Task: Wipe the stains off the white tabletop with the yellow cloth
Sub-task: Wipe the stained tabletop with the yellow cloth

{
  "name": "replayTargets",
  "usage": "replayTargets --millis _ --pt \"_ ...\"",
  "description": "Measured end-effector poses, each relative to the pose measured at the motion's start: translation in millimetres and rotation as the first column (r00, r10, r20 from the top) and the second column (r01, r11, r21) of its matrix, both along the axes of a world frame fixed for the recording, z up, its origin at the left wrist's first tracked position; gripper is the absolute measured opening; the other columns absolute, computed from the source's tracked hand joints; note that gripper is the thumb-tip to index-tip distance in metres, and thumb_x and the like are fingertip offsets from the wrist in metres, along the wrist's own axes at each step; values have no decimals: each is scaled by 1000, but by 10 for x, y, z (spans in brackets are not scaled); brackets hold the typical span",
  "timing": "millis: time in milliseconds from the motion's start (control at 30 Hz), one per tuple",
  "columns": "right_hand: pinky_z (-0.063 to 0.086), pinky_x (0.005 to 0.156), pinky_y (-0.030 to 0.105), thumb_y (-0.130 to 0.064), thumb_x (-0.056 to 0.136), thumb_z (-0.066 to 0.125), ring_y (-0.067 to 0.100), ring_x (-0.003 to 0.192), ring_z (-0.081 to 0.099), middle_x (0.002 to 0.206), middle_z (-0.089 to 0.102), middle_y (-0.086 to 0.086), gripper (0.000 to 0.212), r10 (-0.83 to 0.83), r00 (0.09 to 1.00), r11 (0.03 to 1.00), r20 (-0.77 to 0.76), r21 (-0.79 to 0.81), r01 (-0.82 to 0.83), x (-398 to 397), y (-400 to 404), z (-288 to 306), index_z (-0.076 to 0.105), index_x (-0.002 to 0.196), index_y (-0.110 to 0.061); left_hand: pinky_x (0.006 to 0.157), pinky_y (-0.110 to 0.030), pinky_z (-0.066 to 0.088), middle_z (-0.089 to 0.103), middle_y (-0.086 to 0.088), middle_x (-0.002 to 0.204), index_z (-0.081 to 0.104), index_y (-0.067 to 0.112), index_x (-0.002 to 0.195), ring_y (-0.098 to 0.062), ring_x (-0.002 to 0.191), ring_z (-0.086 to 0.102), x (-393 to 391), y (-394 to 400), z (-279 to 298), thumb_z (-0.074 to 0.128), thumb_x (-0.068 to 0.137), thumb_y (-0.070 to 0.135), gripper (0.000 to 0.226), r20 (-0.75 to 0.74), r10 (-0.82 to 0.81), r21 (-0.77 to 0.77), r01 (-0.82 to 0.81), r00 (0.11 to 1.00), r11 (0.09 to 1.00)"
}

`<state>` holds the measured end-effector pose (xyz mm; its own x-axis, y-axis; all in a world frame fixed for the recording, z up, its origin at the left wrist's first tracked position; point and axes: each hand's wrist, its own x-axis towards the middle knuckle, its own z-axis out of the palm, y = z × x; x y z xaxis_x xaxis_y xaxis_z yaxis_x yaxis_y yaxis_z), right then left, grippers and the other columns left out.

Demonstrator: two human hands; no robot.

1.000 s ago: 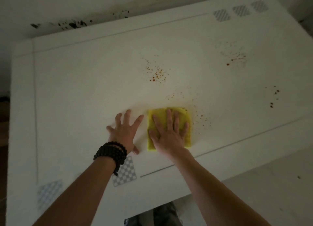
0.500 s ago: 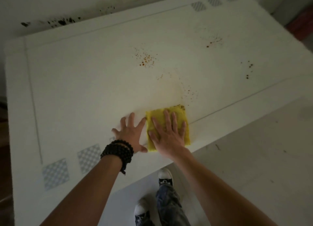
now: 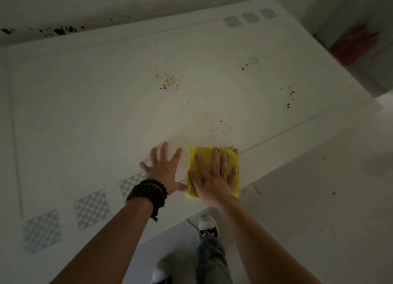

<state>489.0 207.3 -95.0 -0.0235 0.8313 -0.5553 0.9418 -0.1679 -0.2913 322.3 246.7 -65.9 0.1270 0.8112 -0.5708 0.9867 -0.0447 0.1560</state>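
Observation:
A folded yellow cloth (image 3: 232, 158) lies flat at the near edge of the white tabletop (image 3: 85, 117). My right hand (image 3: 212, 177) presses down on it, palm flat and fingers spread. Just left of the cloth, my left hand (image 3: 164, 170) rests flat on the bare top, fingers apart, with a dark bead bracelet on the wrist. Reddish-brown speckled stains show beyond the cloth: one patch (image 3: 221, 122) just past it, one (image 3: 169, 81) further back, one (image 3: 251, 62) at the far right, and a few dots (image 3: 289, 96) near the right edge. A faint smear (image 3: 202, 122) runs behind the cloth.
Grey checkered squares (image 3: 91, 208) mark the near left and far right of the top. Black spatter (image 3: 59, 29) marks the wall behind. Something red (image 3: 355, 43) sits beyond the right corner. My shoes (image 3: 207, 224) stand on the pale floor below the near edge.
My right hand has drawn the cloth back toward me to the table's near edge, leaving a faint smear. My left hand has slid back alongside it.

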Motion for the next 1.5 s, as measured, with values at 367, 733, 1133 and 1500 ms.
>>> replayTargets --millis 367,733,1133,1500 --pt "-25 111 62 -70 97 17 22 143 -41 159 -39 -5 65 138 990 987 32 79 -140 495 1519 -55 -15 151 -54 102 -76 23 -26 -3 155 -12 53 146 -45 140 -13 469 845 -111 81 58 66 128 -52 195 -49 -198 979 979" --pt "-28 109 61 -71 97 11 23 139 -47 154 -48 -6 64 394 916 917 74 39 -398 690 1267 -3 -23 148 -55 101 -71 30 -23 -3 152 -4 53 144 -44 137 -12 533 952 -12 86 51 61 129 -86 260 -89 -267 962 959" --pt "-24 111 63 -68 98 14 25 143 -40 159 -40 -4 63 423 905 897 51 116 -426 341 1775 -56 -14 152 -52 101 -61 33 -15 2 152 -4 36 145 -37 138 -5 439 865 -67 83 50 65 132 -32 268 -5 -268 963 963" --pt "-21 111 66 -68 98 15 28 143 -40 159 -40 -1 64 404 912 905 73 113 -410 -359 2017 -99 -12 154 -50 106 -73 18 -36 -1 153 -24 46 145 -40 142 -24 -268 871 -33 87 49 63 147 -125 382 -93 -394 916 914"
